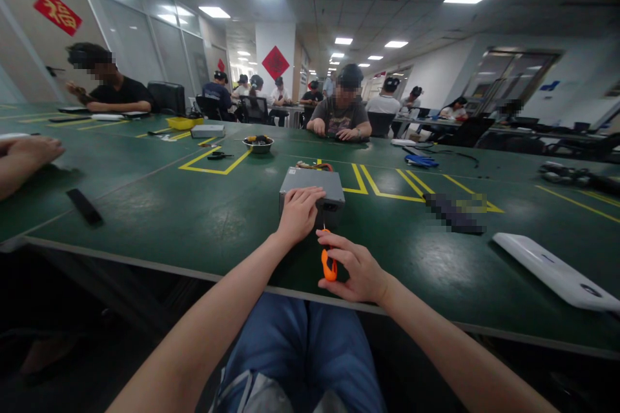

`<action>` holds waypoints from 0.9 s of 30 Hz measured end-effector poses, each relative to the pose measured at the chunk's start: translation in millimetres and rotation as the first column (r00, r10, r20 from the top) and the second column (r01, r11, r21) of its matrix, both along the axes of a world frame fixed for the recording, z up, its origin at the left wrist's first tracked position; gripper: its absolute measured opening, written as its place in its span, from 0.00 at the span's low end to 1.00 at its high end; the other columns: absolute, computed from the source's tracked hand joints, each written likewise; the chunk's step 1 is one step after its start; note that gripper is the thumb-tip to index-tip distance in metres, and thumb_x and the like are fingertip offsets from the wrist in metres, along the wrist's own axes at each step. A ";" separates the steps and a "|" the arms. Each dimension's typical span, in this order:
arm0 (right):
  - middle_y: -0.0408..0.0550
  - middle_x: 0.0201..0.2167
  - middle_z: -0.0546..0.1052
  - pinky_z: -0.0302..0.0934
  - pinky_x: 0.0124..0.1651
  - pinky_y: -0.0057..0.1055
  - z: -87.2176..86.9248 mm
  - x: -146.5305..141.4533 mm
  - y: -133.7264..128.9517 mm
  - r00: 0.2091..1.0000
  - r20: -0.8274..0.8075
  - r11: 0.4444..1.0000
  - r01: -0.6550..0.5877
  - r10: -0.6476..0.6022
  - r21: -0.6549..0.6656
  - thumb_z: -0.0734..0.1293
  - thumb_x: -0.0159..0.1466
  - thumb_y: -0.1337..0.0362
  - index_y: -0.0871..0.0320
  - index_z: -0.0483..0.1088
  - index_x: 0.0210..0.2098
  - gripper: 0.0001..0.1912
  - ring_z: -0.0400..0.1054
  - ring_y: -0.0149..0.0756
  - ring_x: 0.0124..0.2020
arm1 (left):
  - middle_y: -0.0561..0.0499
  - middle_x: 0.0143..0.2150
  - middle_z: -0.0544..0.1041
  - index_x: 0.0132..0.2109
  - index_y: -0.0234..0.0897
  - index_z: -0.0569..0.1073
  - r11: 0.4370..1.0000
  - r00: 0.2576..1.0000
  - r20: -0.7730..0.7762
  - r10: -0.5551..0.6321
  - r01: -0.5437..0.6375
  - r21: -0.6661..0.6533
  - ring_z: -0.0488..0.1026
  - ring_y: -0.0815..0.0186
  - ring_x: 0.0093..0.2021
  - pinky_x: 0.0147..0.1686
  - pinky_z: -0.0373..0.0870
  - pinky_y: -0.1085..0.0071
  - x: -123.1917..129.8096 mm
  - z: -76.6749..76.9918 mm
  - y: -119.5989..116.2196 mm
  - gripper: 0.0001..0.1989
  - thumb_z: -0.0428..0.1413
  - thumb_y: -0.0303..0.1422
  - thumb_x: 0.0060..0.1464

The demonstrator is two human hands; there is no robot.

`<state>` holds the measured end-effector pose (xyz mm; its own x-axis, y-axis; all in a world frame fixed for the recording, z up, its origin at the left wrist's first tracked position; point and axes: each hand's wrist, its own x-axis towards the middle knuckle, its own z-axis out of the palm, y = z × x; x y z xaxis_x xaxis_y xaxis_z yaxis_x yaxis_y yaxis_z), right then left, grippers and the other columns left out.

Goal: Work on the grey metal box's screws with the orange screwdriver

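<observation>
A metal box (303,182) is sitting on the green workbench (159,206) straight ahead of the person, with wires (312,166) poking out behind it. The left hand (300,213) is pressing down on its near edge, arm stretched forward, fingers spread and lying flat on the top. The right hand (356,268) is hovering just nearer the person, wrist bent, fingers curled closed around an orange-handled screwdriver (329,264), its tip pointing up toward the box.
</observation>
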<state>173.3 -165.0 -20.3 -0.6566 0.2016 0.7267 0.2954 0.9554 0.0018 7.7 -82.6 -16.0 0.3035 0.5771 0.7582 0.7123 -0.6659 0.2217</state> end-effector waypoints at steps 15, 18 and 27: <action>0.61 0.52 0.62 0.64 0.50 0.43 1.8 2.6 -0.9 0.999 0.030 0.999 0.031 -0.030 -0.016 0.62 0.62 0.57 0.59 0.54 0.52 0.23 0.57 0.48 0.59 | 0.55 0.54 0.71 0.51 0.43 0.68 1.000 1.000 -0.009 -0.003 0.003 -0.008 0.64 0.68 0.56 0.56 0.53 0.64 -0.2 -0.1 -0.3 0.18 0.43 0.23 0.57; 0.61 0.52 0.62 0.64 0.50 0.43 4.1 2.8 -1.5 0.994 0.096 0.999 0.047 -0.048 0.015 0.59 0.63 0.58 0.59 0.57 0.52 0.20 0.56 0.49 0.59 | 0.55 0.54 0.71 0.50 0.44 0.68 1.000 1.000 -0.018 0.005 -0.006 -0.011 0.64 0.68 0.56 0.56 0.53 0.64 0.2 -0.2 0.3 0.19 0.44 0.23 0.56; 0.62 0.51 0.63 0.64 0.51 0.45 -1.4 3.7 0.9 0.999 -0.037 0.998 0.025 -0.027 -0.054 0.65 0.59 0.54 0.59 0.54 0.51 0.26 0.59 0.48 0.57 | 0.54 0.54 0.71 0.50 0.43 0.68 1.000 1.000 -0.021 -0.007 0.007 -0.008 0.64 0.68 0.56 0.56 0.53 0.64 -0.6 1.9 -2.5 0.16 0.45 0.25 0.57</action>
<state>177.0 -164.1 -21.7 -0.6232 0.2578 0.7383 0.3195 0.9457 -0.0605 7.1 -85.2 -14.1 0.3231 0.5813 0.7468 0.7123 -0.6689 0.2124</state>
